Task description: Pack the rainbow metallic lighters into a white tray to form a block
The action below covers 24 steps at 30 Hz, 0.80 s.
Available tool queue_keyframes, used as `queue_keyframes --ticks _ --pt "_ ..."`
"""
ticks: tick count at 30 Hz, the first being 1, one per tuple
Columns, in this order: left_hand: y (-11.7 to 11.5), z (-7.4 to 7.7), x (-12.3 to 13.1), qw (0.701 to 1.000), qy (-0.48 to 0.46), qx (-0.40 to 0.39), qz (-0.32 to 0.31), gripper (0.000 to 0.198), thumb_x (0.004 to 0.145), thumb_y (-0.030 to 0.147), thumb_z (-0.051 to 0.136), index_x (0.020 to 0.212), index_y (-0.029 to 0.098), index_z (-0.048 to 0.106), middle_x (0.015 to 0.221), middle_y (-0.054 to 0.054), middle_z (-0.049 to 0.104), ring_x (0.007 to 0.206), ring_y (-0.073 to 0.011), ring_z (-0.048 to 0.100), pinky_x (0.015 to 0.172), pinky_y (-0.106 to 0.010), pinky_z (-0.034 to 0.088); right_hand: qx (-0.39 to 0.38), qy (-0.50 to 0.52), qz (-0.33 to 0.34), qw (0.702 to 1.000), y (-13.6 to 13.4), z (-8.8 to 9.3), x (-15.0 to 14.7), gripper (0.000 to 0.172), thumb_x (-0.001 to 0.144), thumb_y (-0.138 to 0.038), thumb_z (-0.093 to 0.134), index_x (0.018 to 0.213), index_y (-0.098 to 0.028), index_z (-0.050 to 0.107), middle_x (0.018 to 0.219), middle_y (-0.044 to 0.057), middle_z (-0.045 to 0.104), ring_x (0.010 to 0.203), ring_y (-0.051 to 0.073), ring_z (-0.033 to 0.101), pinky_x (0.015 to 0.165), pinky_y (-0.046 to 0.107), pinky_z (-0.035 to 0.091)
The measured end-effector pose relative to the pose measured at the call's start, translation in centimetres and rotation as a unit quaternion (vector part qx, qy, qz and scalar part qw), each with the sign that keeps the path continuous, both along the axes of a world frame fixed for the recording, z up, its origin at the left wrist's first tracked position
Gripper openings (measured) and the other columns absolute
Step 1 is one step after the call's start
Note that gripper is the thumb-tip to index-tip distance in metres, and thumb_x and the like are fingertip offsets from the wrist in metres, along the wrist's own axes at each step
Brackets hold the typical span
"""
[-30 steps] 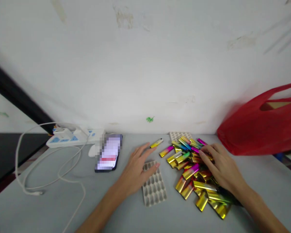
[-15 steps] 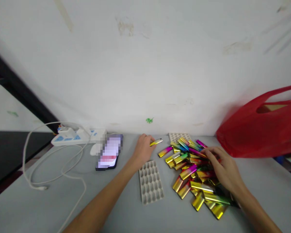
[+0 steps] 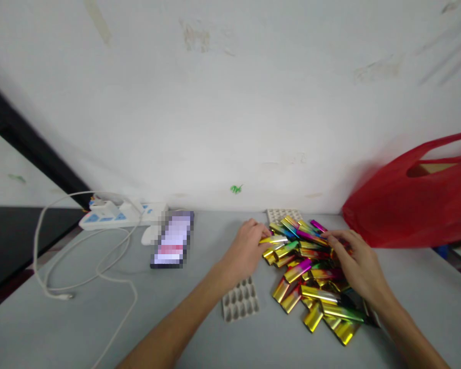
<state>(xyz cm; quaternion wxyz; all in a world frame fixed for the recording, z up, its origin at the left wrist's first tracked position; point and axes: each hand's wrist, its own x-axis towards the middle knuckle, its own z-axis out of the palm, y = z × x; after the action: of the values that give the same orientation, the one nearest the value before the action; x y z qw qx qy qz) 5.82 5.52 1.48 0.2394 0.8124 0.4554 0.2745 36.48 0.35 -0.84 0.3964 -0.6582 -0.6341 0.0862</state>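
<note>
My left hand point(image 3: 249, 247) is closed at the left edge of a heap of shiny metallic cases point(image 3: 297, 270), pinching a gold-and-silver case point(image 3: 274, 240) shaped like a lighter. The cases are flat and narrow, gold fading into purple, green, blue, red or silver. Over the heap's right side, my right hand point(image 3: 355, 256) has its fingers curled down among the pieces; what lies between its fingertips is hidden. Below my left wrist lies a grey tray point(image 3: 241, 300) with rows of oval hollows, its far end covered by the forearm.
Behind the heap, a second hollowed tray point(image 3: 284, 215) rests by the wall. To the left are a phone point(image 3: 172, 238), a white power strip point(image 3: 119, 218) and a looping white cable point(image 3: 100, 277). A red bag point(image 3: 411, 205) stands at the right.
My left hand has moved right and nearer, carrying the gold-and-silver case from the open table to the heap's left edge. My right hand has stayed over the heap, shifting slightly.
</note>
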Motion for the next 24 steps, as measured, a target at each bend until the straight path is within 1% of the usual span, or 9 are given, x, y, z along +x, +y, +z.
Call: queue_keyframes --ticks 2,3,8,11,14,17,19,21,24 --pt "-1.2 0.3 1.7 1.000 -0.003 -0.001 -0.024 0.009 0.101 0.015 0.074 0.106 0.022 0.074 0.114 -0.006 0.074 0.115 -0.0261 0.070 0.103 -0.038 0.056 0.001 -0.001 -0.007 1.000 0.0 0.0 0.1 0.040 0.105 -0.053 0.055 0.108 -0.022 0.080 0.110 0.012 0.076 0.104 0.033 0.070 0.088 0.043 0.051" --pt "-1.6 0.5 2.4 1.000 -0.004 -0.001 -0.023 0.008 0.102 0.015 0.073 0.105 0.022 0.073 0.114 -0.007 0.074 0.116 -0.0269 0.069 0.104 -0.039 0.056 0.002 -0.001 -0.009 1.000 0.0 0.0 0.1 0.040 0.104 -0.053 0.055 0.108 -0.022 0.080 0.110 0.012 0.076 0.104 0.033 0.070 0.087 0.043 0.051" --pt "-2.2 0.5 4.9 1.000 -0.005 -0.009 0.023 0.004 0.102 0.016 0.075 0.102 0.018 0.071 0.113 -0.012 0.074 0.118 -0.0316 0.067 0.104 -0.044 0.055 0.008 -0.012 0.001 1.000 -0.1 0.1 0.0 0.039 0.106 -0.052 0.055 0.107 -0.022 0.080 0.109 0.012 0.075 0.103 0.033 0.070 0.088 0.044 0.051" --pt "-2.1 0.5 5.7 0.999 -0.004 -0.012 0.033 0.011 0.098 0.020 0.082 0.094 0.019 0.072 0.108 -0.012 0.075 0.110 -0.0312 0.070 0.097 -0.043 0.057 0.015 -0.014 0.003 1.000 -0.1 0.1 -0.2 0.039 0.106 -0.052 0.055 0.106 -0.022 0.079 0.108 0.011 0.075 0.105 0.033 0.069 0.091 0.045 0.051" --pt "-2.1 0.7 5.8 0.999 -0.011 -0.009 0.039 0.015 0.098 0.024 0.083 0.088 0.019 0.072 0.101 -0.010 0.076 0.099 -0.0284 0.072 0.091 -0.040 0.057 0.022 -0.019 0.004 1.000 -0.1 0.1 -0.1 0.037 0.106 -0.051 0.055 0.106 -0.022 0.079 0.108 0.011 0.075 0.107 0.033 0.068 0.094 0.046 0.050" --pt "-2.0 1.2 5.0 0.999 -0.019 -0.006 0.048 0.016 0.098 0.024 0.083 0.086 0.020 0.074 0.097 -0.007 0.077 0.094 -0.0252 0.072 0.087 -0.036 0.056 0.024 -0.025 0.006 0.999 -0.1 0.1 0.1 0.036 0.106 -0.050 0.055 0.106 -0.023 0.079 0.107 0.011 0.076 0.106 0.033 0.068 0.093 0.046 0.050" --pt "-1.8 1.4 3.8 0.998 -0.018 -0.008 0.063 0.014 0.098 0.024 0.083 0.087 0.019 0.076 0.093 -0.006 0.077 0.090 -0.0240 0.072 0.084 -0.035 0.055 0.025 -0.026 0.006 0.999 -0.1 0.0 0.3 0.035 0.107 -0.049 0.055 0.106 -0.023 0.079 0.108 0.011 0.076 0.106 0.033 0.068 0.093 0.046 0.050" --pt "-1.8 1.5 2.0 0.996 -0.017 -0.012 0.088 0.009 0.099 0.023 0.080 0.092 0.019 0.079 0.091 -0.005 0.076 0.087 -0.0231 0.072 0.082 -0.035 0.053 0.027 -0.027 0.003 0.999 -0.1 -0.1 0.4 0.034 0.107 -0.048 0.055 0.108 -0.023 0.078 0.107 0.011 0.075 0.107 0.033 0.067 0.094 0.047 0.050" --pt "-2.1 1.1 -1.3 0.992 -0.010 -0.019 0.127 0.009 0.101 0.022 0.075 0.094 0.020 0.080 0.089 -0.005 0.075 0.083 -0.0225 0.071 0.080 -0.035 0.051 0.034 -0.035 -0.001 0.999 -0.1 -0.1 0.1 0.033 0.107 -0.046 0.055 0.110 -0.023 0.077 0.106 0.011 0.074 0.105 0.034 0.066 0.093 0.048 0.050"
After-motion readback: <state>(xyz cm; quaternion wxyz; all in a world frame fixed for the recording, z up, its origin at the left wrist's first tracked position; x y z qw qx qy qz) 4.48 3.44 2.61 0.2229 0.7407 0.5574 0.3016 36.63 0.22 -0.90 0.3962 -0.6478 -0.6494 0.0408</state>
